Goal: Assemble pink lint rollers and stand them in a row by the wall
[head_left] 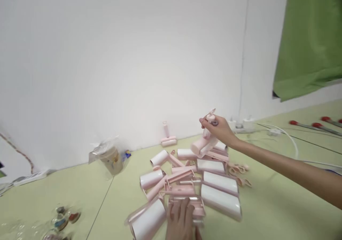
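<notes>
Pink plastic and white rolls make up a pile of what look like lint rollers (220, 181), spread on a pale green desk (267, 215). From my distant seat I take the pile as my landmark. My right hand (220, 127) is up over the pile's rear right corner, its fingers closed in a pinch around the upper handle of a raised roller (198, 147); the pink head hangs lowest, and a small loop (212, 111) sticks up above the fingers. I cannot tell whether that head touches the rollers beneath it. My left hand (181, 224) lies palm down at the pile's front edge, fingers stretched and close together over a pink piece (199, 210); blur hides whether it grips or merely rests. To handle the raised roller well, I judge it best to pinch the handle firmly, hold the head clear of its neighbours, and press only lightly with the left hand, so nothing in the pile shifts. Behind the pile, a small upright roller (169, 141) stands near the wall (133, 72); to the pile's left rear is a cup in a clear bag (110, 161)
</notes>
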A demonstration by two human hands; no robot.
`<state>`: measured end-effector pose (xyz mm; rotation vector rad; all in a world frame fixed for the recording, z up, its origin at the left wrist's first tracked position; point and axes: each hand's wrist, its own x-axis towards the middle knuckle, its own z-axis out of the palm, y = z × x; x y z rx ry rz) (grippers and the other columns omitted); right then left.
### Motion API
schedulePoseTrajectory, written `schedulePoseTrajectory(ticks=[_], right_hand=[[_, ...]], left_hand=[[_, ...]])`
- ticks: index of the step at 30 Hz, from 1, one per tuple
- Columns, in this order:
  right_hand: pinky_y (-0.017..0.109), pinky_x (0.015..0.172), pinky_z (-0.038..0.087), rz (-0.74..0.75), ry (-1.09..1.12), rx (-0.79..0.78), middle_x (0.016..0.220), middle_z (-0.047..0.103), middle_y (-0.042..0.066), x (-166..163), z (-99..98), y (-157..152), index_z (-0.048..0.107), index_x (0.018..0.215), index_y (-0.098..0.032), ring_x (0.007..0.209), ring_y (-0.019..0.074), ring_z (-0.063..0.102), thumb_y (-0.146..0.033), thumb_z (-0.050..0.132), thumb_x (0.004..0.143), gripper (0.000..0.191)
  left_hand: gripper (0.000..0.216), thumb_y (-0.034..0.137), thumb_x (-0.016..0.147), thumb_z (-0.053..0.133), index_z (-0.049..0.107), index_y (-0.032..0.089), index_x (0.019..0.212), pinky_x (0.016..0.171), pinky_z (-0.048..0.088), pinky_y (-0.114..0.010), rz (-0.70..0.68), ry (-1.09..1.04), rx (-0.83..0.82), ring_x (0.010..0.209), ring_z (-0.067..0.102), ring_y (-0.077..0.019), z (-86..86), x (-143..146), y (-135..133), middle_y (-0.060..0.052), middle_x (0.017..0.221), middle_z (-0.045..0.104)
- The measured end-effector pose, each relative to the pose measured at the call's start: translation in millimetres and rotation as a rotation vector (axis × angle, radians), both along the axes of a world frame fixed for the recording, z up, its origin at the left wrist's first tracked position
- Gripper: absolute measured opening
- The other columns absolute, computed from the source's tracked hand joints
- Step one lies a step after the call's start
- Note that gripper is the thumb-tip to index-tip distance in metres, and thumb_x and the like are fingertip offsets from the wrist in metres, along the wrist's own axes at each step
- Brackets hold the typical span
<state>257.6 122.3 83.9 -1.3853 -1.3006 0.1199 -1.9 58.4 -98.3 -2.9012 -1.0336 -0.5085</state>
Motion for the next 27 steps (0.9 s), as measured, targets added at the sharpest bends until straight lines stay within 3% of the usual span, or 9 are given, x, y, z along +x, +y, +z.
schedulePoseTrajectory(ticks=[3,6,11,14,16,19,23,25,27], right_hand=[[0.022,0.054,0.042,-0.008,0.054,0.022,0.062,0.059,0.001,-5,5.7,-63,0.054,0.064,-0.017,0.059,0.0140,0.055,-0.046,0.054,0.076,0.032],[0.023,0.049,0.042,0.024,0.086,-0.051,0.059,0.059,0.001,-10,-12.1,-112,0.057,0.065,-0.016,0.054,0.0151,0.054,-0.049,0.058,0.071,0.034],[0.024,0.044,0.040,0.145,0.114,-0.295,0.058,0.056,0.000,-20,-69.1,-156,0.055,0.067,-0.018,0.053,0.0159,0.053,-0.043,0.061,0.071,0.026],[0.024,0.041,0.041,0.294,0.191,-0.392,0.058,0.056,-0.001,-27,-86.1,-172,0.052,0.068,-0.020,0.050,0.0162,0.055,-0.039,0.061,0.072,0.021],[0.022,0.034,0.039,0.357,0.196,-0.410,0.053,0.053,-0.002,-29,-84.4,-179,0.052,0.069,-0.021,0.043,0.0145,0.051,-0.040,0.059,0.073,0.021],[0.020,0.030,0.035,0.288,0.178,-0.247,0.053,0.052,-0.001,-24,-66.5,-185,0.054,0.066,-0.018,0.039,0.0112,0.045,-0.044,0.059,0.072,0.026],[0.019,0.035,0.038,0.187,0.237,-0.015,0.047,0.049,-0.004,-6,-39.0,-189,0.056,0.070,-0.019,0.036,0.0091,0.044,-0.044,0.058,0.076,0.026],[0.021,0.042,0.044,0.283,0.226,0.067,0.053,0.053,-0.004,2,-34.6,-191,0.057,0.075,-0.020,0.038,0.0098,0.049,-0.041,0.055,0.080,0.022],[0.026,0.052,0.049,0.461,0.171,0.176,0.073,0.058,0.000,7,-37.6,-195,0.057,0.082,-0.022,0.045,0.0108,0.055,-0.040,0.052,0.083,0.019]], left_hand=[[0.056,0.029,0.067,0.061,0.044,0.019,0.119,0.098,0.027,-0.053,-0.004,-0.175,0.040,0.112,0.042,-0.0317,1.3,1,-1,-0.010,0.122,0.051],[0.064,0.022,0.062,0.061,0.038,0.020,0.121,0.098,0.026,-0.052,-0.061,-0.321,-0.029,0.111,0.042,-0.0300,4.6,7,-12,-0.009,0.120,0.050],[0.087,0.022,0.051,0.069,0.024,0.013,0.125,0.100,0.030,-0.040,-0.047,-0.512,-0.553,0.119,0.033,-0.0282,5.5,38,-54,-0.015,0.126,0.036],[0.074,0.022,0.062,0.063,0.025,0.013,0.124,0.100,0.029,-0.039,-0.030,-0.536,-0.777,0.115,0.038,-0.0255,8.4,53,-72,-0.014,0.121,0.040],[0.061,0.021,0.066,0.061,0.031,0.015,0.120,0.098,0.031,-0.037,-0.033,-0.557,-0.834,0.110,0.041,-0.0237,13.1,56,-76,-0.011,0.116,0.044],[0.052,0.020,0.067,0.061,0.038,0.017,0.114,0.096,0.032,-0.035,-0.046,-0.618,-0.808,0.108,0.042,-0.0223,19.4,54,-76,-0.008,0.113,0.047],[0.066,0.018,0.064,0.061,0.031,0.017,0.122,0.098,0.029,-0.035,-0.050,-0.626,-0.694,0.111,0.038,-0.0230,19.1,51,-76,-0.009,0.118,0.041],[0.077,0.020,0.058,0.064,0.028,0.016,0.125,0.099,0.027,-0.037,-0.025,-0.676,-0.630,0.112,0.035,-0.0256,19.5,50,-77,-0.011,0.121,0.038],[0.071,0.028,0.061,0.063,0.032,0.014,0.123,0.097,0.028,-0.037,0.010,-0.823,-0.625,0.109,0.038,-0.0269,25.9,49,-76,-0.012,0.117,0.042]])
